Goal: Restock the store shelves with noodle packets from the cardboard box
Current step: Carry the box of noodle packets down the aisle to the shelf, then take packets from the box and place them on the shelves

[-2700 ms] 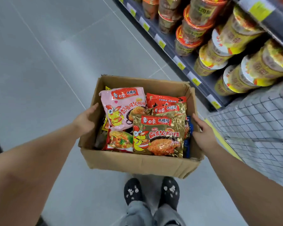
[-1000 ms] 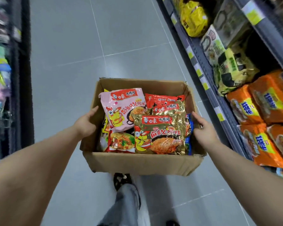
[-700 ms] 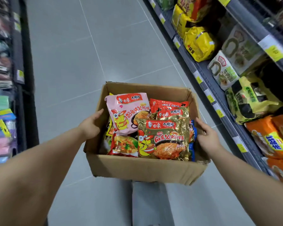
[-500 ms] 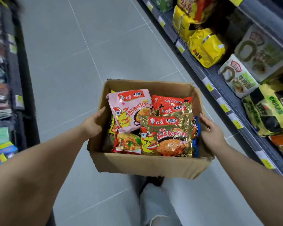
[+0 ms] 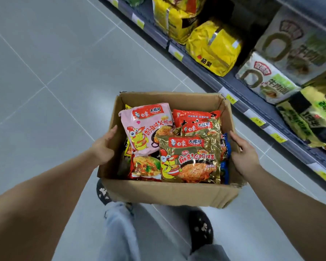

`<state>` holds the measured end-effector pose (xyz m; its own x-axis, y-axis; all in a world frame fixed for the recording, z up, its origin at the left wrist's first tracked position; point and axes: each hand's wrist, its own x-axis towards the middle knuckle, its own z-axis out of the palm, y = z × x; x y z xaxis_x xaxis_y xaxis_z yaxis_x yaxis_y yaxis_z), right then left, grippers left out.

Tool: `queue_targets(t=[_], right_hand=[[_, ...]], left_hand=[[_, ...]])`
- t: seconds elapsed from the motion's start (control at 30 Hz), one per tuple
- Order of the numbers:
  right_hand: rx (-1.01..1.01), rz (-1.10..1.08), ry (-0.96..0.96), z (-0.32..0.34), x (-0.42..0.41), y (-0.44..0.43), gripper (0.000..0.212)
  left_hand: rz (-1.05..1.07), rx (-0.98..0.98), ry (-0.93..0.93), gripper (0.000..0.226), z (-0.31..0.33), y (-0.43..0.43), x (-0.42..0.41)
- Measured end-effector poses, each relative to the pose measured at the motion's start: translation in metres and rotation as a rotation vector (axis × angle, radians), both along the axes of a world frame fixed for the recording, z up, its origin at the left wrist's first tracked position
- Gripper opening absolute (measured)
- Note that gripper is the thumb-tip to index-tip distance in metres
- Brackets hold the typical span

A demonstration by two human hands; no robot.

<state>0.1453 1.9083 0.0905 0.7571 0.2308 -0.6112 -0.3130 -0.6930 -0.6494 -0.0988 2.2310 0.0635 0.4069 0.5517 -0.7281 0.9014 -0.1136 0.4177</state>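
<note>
I carry an open cardboard box (image 5: 167, 194) at waist height over the aisle floor. My left hand (image 5: 104, 147) grips its left wall at the rim, and my right hand (image 5: 245, 157) grips the right wall, thumbs along the top edge. Several noodle packets fill the box: a pink packet (image 5: 145, 129) at the back left, a gold packet (image 5: 190, 159) in front, a red packet (image 5: 192, 116) behind it. More packets lie under these, partly hidden.
A store shelf (image 5: 252, 102) with yellow price tags runs along the right, holding yellow noodle multipacks (image 5: 213, 48), a white and green pack (image 5: 265, 80) and darker packs beyond. Grey tiled floor (image 5: 55, 72) stretches to the left. My leg and dark shoe (image 5: 199, 228) show below the box.
I have walked along the aisle with the box. The shelf goods beside me changed from cup noodles to bagged packs. My grip on the box is the same.
</note>
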Motion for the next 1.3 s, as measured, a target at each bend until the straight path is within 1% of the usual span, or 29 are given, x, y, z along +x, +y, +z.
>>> queue_targets(t=[0.1, 0.27, 0.33, 0.43, 0.5, 0.57, 0.7, 0.8, 0.9, 0.93, 1.0, 1.1, 1.13, 1.17, 1.23, 1.27, 1.3], right_hand=[[-0.054, -0.066, -0.023, -0.016, -0.003, 0.017, 0.065], [-0.124, -0.206, -0.064, -0.040, -0.024, 0.044, 0.061], [-0.130, -0.258, -0.062, -0.054, -0.032, 0.056, 0.062], [-0.117, -0.357, -0.026, -0.080, -0.042, 0.067, 0.064], [-0.111, -0.408, -0.049, -0.100, -0.046, 0.074, 0.064], [-0.129, -0.451, -0.068, -0.121, -0.050, 0.081, 0.065], [-0.155, -0.523, -0.122, -0.157, -0.061, 0.097, 0.072], [-0.156, -0.577, -0.135, -0.177, -0.067, 0.114, 0.074], [-0.177, -0.636, -0.148, -0.185, -0.067, 0.126, 0.073], [-0.201, -0.663, -0.168, -0.184, -0.067, 0.129, 0.071], [-0.231, -0.706, -0.236, -0.178, -0.068, 0.134, 0.062], [-0.200, -0.702, -0.379, -0.155, -0.073, 0.148, 0.049], [-0.195, -0.670, -0.387, -0.147, -0.076, 0.153, 0.047], [-0.190, -0.617, -0.379, -0.140, -0.079, 0.158, 0.046], [-0.208, -0.508, -0.325, -0.135, -0.091, 0.167, 0.047], [-0.214, -0.482, -0.274, -0.135, -0.096, 0.170, 0.051], [-0.213, -0.474, -0.220, -0.136, -0.100, 0.172, 0.057]], left_hand=[[-0.095, 0.009, -0.010, 0.095, -0.025, 0.035, 0.026], [-0.224, -0.046, -0.001, 0.093, -0.061, 0.090, 0.061], [-0.315, -0.073, -0.019, 0.091, -0.075, 0.112, 0.074], [-0.458, -0.099, -0.064, 0.080, -0.104, 0.137, 0.095], [-0.490, -0.059, -0.063, 0.077, -0.122, 0.144, 0.112], [-0.508, 0.016, -0.048, 0.083, -0.139, 0.149, 0.128], [-0.630, 0.162, -0.074, 0.093, -0.157, 0.161, 0.149], [-0.682, 0.215, -0.068, 0.099, -0.166, 0.176, 0.160], [-0.723, 0.198, -0.009, 0.095, -0.164, 0.180, 0.158], [-0.705, 0.173, -0.005, 0.091, -0.163, 0.179, 0.153], [-0.621, 0.158, -0.062, 0.078, -0.158, 0.176, 0.140], [-0.440, 0.253, -0.245, 0.045, -0.145, 0.162, 0.131], [-0.385, 0.243, -0.299, 0.039, -0.136, 0.152, 0.133], [-0.336, 0.187, -0.339, 0.036, -0.127, 0.140, 0.137], [-0.198, 0.005, -0.373, 0.029, -0.107, 0.113, 0.151], [-0.105, -0.059, -0.372, 0.030, -0.104, 0.102, 0.157], [-0.034, -0.073, -0.369, 0.035, -0.102, 0.094, 0.162]])
